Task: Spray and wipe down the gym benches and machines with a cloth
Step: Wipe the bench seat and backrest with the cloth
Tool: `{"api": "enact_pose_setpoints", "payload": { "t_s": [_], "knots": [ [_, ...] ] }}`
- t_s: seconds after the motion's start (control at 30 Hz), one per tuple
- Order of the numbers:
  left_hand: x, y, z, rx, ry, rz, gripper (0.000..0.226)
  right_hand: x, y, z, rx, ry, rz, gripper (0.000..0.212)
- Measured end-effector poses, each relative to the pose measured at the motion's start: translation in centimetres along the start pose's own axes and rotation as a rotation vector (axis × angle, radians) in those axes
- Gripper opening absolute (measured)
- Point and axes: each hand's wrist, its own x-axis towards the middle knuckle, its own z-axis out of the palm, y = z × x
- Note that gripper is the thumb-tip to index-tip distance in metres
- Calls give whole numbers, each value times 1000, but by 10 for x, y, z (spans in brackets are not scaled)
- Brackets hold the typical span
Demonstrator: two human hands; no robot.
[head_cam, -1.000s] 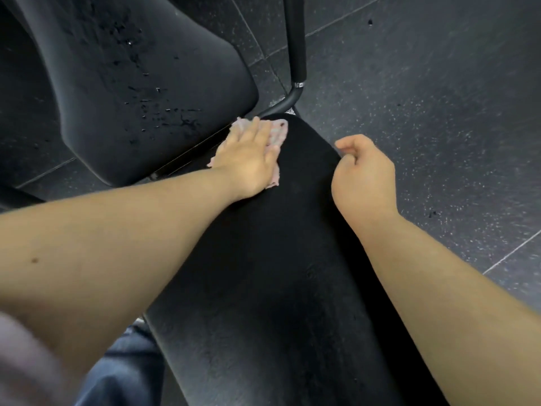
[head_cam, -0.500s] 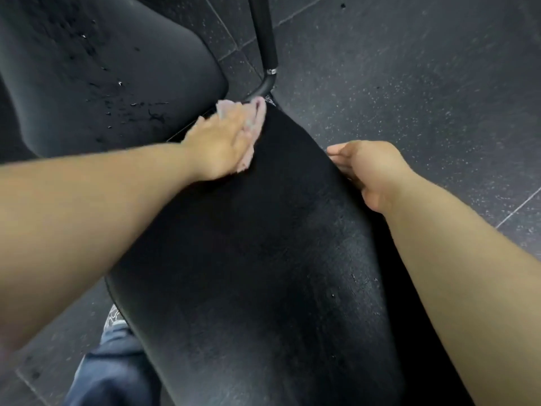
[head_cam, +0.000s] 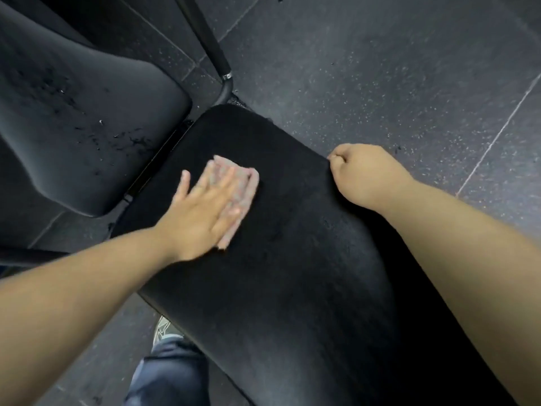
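Observation:
A long black bench pad (head_cam: pixel 292 273) runs from the lower right up to the middle of the view. On its far half lies a pink cloth (head_cam: pixel 249 183). My left hand (head_cam: pixel 202 212) presses flat on the cloth, fingers straight and spread; the hand is motion-blurred. At the pad's right edge my right hand (head_cam: pixel 366 174) has its fingers curled over the edge, gripping it.
A second black pad (head_cam: pixel 87 127), speckled with spray droplets, stands at the upper left, close to the first. A black metal bar (head_cam: pixel 210 45) rises behind the pad's far tip. Dark speckled floor tiles (head_cam: pixel 409 83) lie all around. My jeans leg (head_cam: pixel 169 373) and shoe (head_cam: pixel 162 329) are below.
My left hand has slid the cloth from the pad's far tip back toward me, onto the middle of the far half. My right hand has stayed on the right edge.

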Motion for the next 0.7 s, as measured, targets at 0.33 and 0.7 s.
{"api": "enact_pose_setpoints", "payload": {
  "t_s": [0.33,0.7],
  "knots": [
    [-8,115,11,-127,109,372,54,-103,42,27,-297,374,39,47],
    [-7,101,17,-347,253,-310,49,-159,20,66,-273,316,-21,55]
  ]
}}
